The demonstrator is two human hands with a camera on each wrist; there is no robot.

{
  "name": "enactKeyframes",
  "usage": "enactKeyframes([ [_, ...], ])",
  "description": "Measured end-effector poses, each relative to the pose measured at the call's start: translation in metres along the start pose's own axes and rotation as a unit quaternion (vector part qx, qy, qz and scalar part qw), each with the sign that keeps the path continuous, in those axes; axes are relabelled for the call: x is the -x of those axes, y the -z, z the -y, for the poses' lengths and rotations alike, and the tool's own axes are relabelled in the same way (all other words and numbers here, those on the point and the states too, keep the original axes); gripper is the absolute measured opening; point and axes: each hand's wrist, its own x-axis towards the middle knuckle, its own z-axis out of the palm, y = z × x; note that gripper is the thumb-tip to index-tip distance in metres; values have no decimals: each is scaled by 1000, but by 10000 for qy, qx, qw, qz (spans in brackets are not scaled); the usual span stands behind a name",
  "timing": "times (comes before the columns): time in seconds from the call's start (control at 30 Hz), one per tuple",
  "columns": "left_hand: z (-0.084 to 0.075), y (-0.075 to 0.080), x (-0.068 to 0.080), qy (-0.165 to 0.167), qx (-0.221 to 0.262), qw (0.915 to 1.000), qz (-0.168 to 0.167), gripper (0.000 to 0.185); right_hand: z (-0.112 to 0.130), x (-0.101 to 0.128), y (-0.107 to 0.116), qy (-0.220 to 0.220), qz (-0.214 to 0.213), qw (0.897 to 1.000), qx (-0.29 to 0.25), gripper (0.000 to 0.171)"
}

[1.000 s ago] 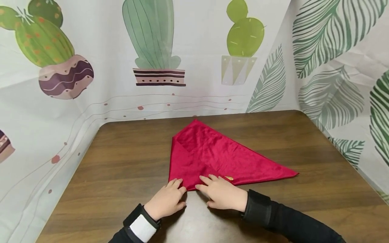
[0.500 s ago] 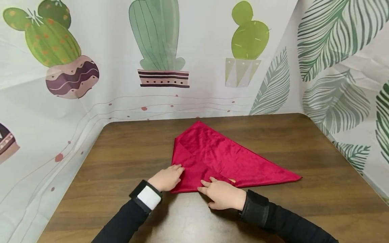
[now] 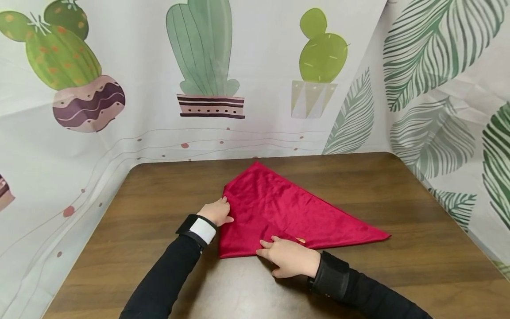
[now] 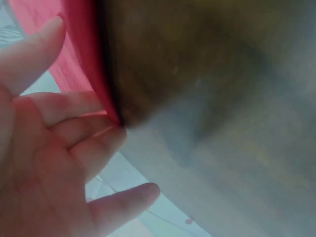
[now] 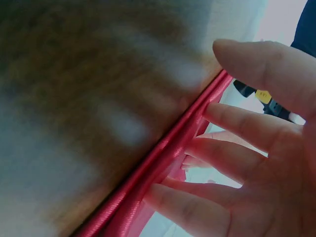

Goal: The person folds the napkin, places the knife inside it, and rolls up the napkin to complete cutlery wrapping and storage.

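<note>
The left hand has slid up the left edge of the folded, shiny crimson cloth triangle on the dark wooden surface, fingers straight and pressing, flattening that fold. The right hand stays flat on the near edge. No writing is legible.

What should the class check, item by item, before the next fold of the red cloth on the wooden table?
1. Red cloth lies flat on the wooden table: ok.
2. Right hand presses the near folded edge: ok.
3. Left hand rests on the cloth's left edge: ok.
4. Long right tip lies on the table, not overhanging: ok.
5. Layers line up evenly at the near edge: cannot tell, the wrist views are blurred.
6. Small yellow tag tucked in: not ok, it peeks out.
</note>
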Motion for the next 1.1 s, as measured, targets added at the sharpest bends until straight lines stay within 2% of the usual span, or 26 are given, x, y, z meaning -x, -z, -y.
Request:
enactKeyframes([
  [0.17, 4, 6, -13, -53, 140, 9999, 68, 55, 0, 1, 4, -126, 92, 9998, -141, 55],
  [0.47, 17, 4, -29, -32, 576, 9982, 184, 69, 0, 2, 4, -168, 109, 9988, -438, 54],
  [0.67, 15, 1, -29, -34, 667, 9977, 111, 71, -7, 7, 6, -419, 299, 9910, -1233, 53],
  [0.83, 4, 4, -15, 170, 710, 9973, 54, 58, -19, 11, 10, -298, 355, 9849, -1670, 50],
  [0.93, -7, 6, 3, -193, 1104, 9937, -8, 50, -24, 14, 11, -363, 174, 9822, -1834, 45],
  [1.0, -17, 9, 18, -663, 1492, 9865, -122, 46, -26, 16, 11, -496, 39, 9805, -1901, 41],
  [1.1, -35, 15, 36, -1355, 1711, 9751, -393, 42, -29, 18, 13, -722, -177, 9791, -1894, 34],
])
